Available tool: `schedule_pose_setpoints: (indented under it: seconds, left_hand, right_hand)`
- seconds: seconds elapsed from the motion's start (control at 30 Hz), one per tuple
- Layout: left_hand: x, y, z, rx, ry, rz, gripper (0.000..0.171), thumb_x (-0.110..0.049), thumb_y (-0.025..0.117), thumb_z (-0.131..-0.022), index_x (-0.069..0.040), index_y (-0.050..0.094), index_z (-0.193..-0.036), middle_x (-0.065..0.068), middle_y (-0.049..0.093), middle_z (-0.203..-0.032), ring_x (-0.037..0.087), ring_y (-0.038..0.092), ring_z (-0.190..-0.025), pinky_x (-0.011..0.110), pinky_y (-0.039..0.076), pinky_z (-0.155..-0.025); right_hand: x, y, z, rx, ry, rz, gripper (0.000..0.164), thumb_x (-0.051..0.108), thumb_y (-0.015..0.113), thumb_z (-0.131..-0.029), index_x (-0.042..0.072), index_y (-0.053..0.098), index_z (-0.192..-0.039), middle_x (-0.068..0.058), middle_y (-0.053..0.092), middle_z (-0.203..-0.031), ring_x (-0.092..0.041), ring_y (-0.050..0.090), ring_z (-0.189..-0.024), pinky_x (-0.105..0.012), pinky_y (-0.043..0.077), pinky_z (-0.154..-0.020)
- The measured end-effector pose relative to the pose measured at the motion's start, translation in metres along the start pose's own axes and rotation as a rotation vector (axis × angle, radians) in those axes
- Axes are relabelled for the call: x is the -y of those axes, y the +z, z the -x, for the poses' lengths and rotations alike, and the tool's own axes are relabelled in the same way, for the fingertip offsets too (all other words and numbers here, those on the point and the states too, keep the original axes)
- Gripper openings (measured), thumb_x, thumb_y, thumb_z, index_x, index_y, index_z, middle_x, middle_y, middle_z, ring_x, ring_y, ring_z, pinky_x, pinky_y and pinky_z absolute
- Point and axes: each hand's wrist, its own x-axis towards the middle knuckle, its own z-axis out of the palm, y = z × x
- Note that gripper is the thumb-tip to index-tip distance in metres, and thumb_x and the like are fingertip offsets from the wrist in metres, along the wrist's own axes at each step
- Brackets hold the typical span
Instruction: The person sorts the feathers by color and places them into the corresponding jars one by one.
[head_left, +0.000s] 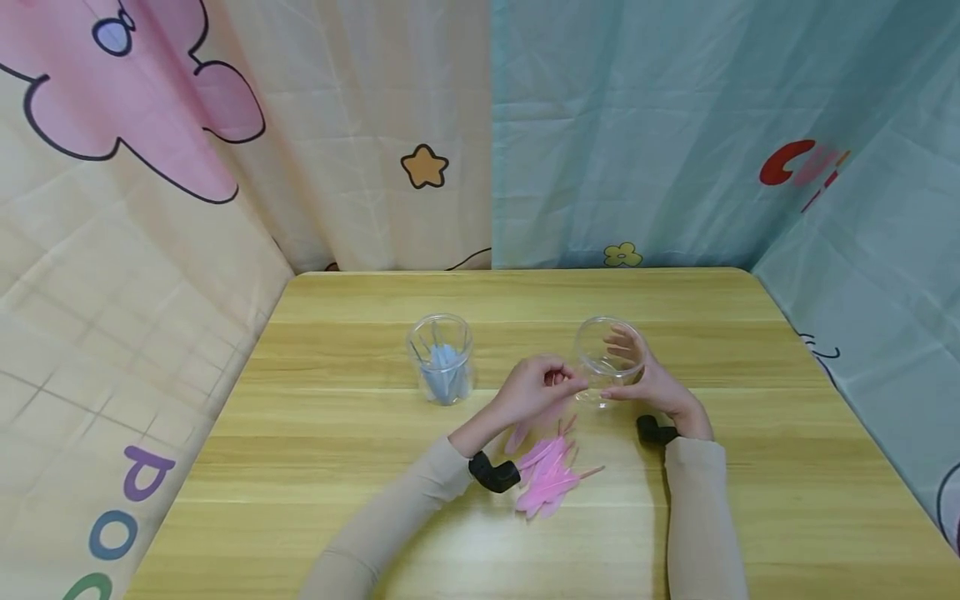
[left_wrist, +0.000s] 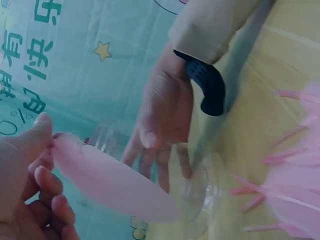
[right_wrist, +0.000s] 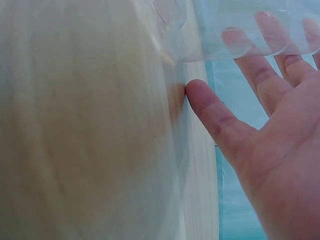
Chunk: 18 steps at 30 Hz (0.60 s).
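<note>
1. While L hand (head_left: 534,389) pinches pink feather (left_wrist: 115,185) by one end, approx. 8 o'clock of clear cup (head_left: 598,367), R hand (head_left: 654,387) sits beside it w/ fingers spread loosely.
2. Prob. best: light pinch, cup steady.

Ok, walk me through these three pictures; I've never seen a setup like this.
There's no machine here: a person works barehanded at a table. The head picture comes from a camera worn on the head, looking forward and down. The other two come from cameras worn on the wrists, each looking at that hand's work.

The left hand pinches a pink feather by one end. The right hand is at a clear cup, some fingers showing through its wall. More pink feathers lie on the table, and a second cup holds blue feathers.
</note>
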Motion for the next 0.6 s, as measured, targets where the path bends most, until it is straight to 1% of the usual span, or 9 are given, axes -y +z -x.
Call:
schedule_pose_setpoints:
  seconds: [0.03,0.1,0.2,0.3,0.37,0.47,0.53,0.6]
  left_hand:
    - [-0.005,-0.001,-0.006,-0.032,0.035,0.044,0.017,-0.029,0.067,-0.09,-0.013,0.069,-0.084,-0.005,0.051,-0.065,0.007,0.043,-0.059,0.021,0.035,-0.054]
    - [-0.013,-0.002,-0.02,-0.108,0.106,0.104,0.015,-0.024,0.067,-0.09,-0.01,0.07,-0.086,-0.004,0.052,-0.068,0.008,0.043,-0.062,0.021,0.035,-0.056]
    - [-0.022,-0.001,-0.04,-0.226,0.184,0.148,0.012,-0.019,0.067,-0.09,-0.008,0.07,-0.086,-0.003,0.053,-0.072,0.009,0.045,-0.066,0.021,0.036,-0.059]
    - [-0.028,0.001,-0.059,-0.309,0.209,0.198,0.011,-0.017,0.068,-0.089,-0.006,0.07,-0.087,-0.002,0.052,-0.071,0.01,0.045,-0.067,0.022,0.037,-0.06]
    - [-0.031,0.004,-0.068,-0.346,0.208,0.235,0.01,-0.015,0.068,-0.089,-0.005,0.069,-0.088,-0.002,0.051,-0.07,0.011,0.045,-0.066,0.022,0.037,-0.06]
    - [-0.031,0.008,-0.078,-0.381,0.207,0.248,0.011,-0.016,0.069,-0.088,-0.005,0.07,-0.089,-0.002,0.051,-0.069,0.011,0.045,-0.066,0.022,0.037,-0.06]
    - [-0.029,0.01,-0.081,-0.384,0.215,0.229,0.011,-0.016,0.069,-0.088,-0.005,0.071,-0.09,-0.003,0.05,-0.069,0.011,0.045,-0.066,0.022,0.036,-0.06]
    - [-0.026,0.012,-0.083,-0.37,0.222,0.202,0.012,-0.017,0.07,-0.087,-0.007,0.072,-0.092,-0.002,0.049,-0.069,0.012,0.043,-0.065,0.022,0.035,-0.06]
  right_hand:
    - [0.001,0.0,0.0,0.0,0.003,-0.001,0.103,-0.008,0.079,-0.071,0.012,0.013,-0.147,-0.027,0.024,-0.145,-0.048,0.022,-0.131,-0.068,0.022,-0.097]
    - [0.002,0.0,0.0,0.0,0.012,0.0,0.103,-0.007,0.079,-0.072,0.009,0.011,-0.147,-0.026,0.024,-0.145,-0.049,0.022,-0.131,-0.067,0.024,-0.097]
    - [0.002,0.0,0.001,-0.002,0.029,0.0,0.103,-0.006,0.078,-0.073,0.008,0.009,-0.148,-0.026,0.023,-0.145,-0.049,0.022,-0.131,-0.066,0.025,-0.097]
    - [0.003,0.001,0.003,-0.009,0.043,-0.002,0.103,-0.007,0.078,-0.073,0.012,0.01,-0.148,-0.026,0.022,-0.145,-0.049,0.021,-0.131,-0.066,0.024,-0.098]
    - [0.003,0.001,0.003,-0.012,0.048,0.0,0.103,-0.006,0.078,-0.073,0.013,0.01,-0.148,-0.026,0.022,-0.145,-0.049,0.021,-0.131,-0.066,0.023,-0.098]
    - [0.004,0.002,0.003,-0.009,0.057,0.001,0.103,-0.004,0.078,-0.073,0.014,0.01,-0.148,-0.024,0.021,-0.145,-0.048,0.02,-0.132,-0.066,0.021,-0.099]
    - [0.004,0.002,0.003,-0.009,0.06,0.005,0.103,-0.004,0.078,-0.073,0.014,0.01,-0.148,-0.024,0.021,-0.145,-0.046,0.021,-0.132,-0.065,0.018,-0.101]
    - [0.005,0.002,0.002,-0.007,0.063,0.015,0.103,-0.003,0.078,-0.074,0.014,0.009,-0.148,-0.023,0.021,-0.145,-0.045,0.02,-0.132,-0.065,0.017,-0.101]
